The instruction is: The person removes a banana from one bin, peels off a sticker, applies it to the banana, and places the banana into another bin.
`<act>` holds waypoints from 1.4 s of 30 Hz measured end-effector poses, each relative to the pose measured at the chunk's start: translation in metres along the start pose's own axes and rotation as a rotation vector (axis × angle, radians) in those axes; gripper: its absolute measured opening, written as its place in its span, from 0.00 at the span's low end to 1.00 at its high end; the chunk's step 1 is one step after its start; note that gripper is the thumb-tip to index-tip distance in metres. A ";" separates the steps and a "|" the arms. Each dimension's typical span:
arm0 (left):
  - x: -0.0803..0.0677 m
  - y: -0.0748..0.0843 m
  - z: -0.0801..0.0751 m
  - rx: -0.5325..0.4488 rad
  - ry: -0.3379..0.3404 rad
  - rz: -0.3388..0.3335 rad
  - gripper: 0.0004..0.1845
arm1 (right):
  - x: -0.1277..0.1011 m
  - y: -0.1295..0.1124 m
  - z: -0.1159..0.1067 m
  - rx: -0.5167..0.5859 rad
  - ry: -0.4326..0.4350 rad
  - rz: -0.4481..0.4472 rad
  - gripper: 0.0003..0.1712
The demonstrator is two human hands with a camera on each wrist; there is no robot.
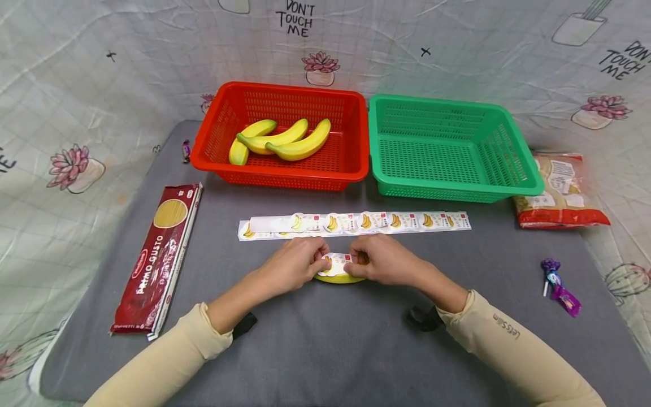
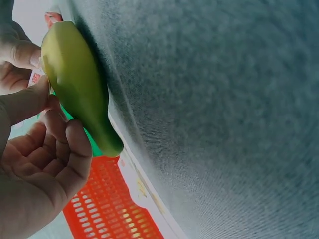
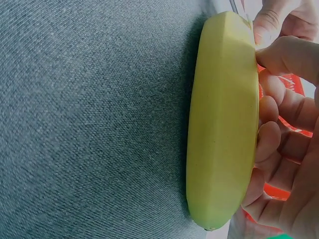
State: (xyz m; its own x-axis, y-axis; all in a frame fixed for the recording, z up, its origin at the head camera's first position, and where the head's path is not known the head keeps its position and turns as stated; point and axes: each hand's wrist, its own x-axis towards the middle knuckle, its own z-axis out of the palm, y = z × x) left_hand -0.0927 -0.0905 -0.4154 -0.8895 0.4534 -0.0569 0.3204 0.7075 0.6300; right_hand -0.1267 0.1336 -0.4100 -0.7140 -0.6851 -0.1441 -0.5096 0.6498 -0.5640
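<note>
A yellow banana (image 1: 339, 278) lies on the grey table in front of the person, greenish toward one end in the left wrist view (image 2: 75, 74). Over its upper side is a white sticker (image 1: 338, 261) printed with bananas and a small red mark. The left hand (image 1: 295, 261) pinches the sticker's left edge, thumb on top. At the opposite edge, the right hand (image 1: 387, 260) pinches it between thumb and fingers. Both thumbs sit close together at the banana in the right wrist view, where the right fingers curl along the banana (image 3: 224, 119) and hide the sticker.
Strips of banana stickers (image 1: 376, 222) lie just beyond the hands. Behind them stand a red basket (image 1: 285, 178) with 3 bananas and a green basket (image 1: 437, 189). A spaghetti pack (image 1: 157, 254) lies left; a food bag (image 1: 559, 192) and wrapped lollipop (image 1: 554, 280) lie right.
</note>
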 end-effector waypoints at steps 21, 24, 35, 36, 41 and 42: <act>-0.005 -0.009 0.003 0.082 -0.025 0.090 0.10 | 0.000 0.002 0.004 0.005 0.029 -0.025 0.15; -0.002 -0.011 0.002 0.073 -0.035 0.094 0.10 | -0.001 0.003 0.005 0.007 0.036 -0.025 0.14; 0.002 -0.010 -0.003 0.021 -0.078 0.024 0.09 | -0.005 0.006 0.003 0.028 0.052 -0.004 0.14; 0.002 -0.009 -0.004 0.022 -0.077 0.023 0.09 | -0.005 0.006 0.003 0.028 0.052 -0.004 0.14; 0.001 -0.009 -0.003 0.031 -0.066 0.031 0.09 | -0.006 0.005 0.003 0.008 0.084 -0.002 0.12; 0.001 -0.009 -0.003 0.034 -0.062 0.036 0.09 | -0.006 0.005 0.003 0.002 0.095 -0.002 0.12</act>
State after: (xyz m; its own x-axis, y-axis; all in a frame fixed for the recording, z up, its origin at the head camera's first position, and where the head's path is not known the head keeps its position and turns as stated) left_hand -0.0977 -0.0985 -0.4190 -0.8557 0.5108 -0.0829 0.3638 0.7077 0.6056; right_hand -0.1235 0.1397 -0.4144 -0.7554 -0.6521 -0.0646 -0.5105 0.6475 -0.5658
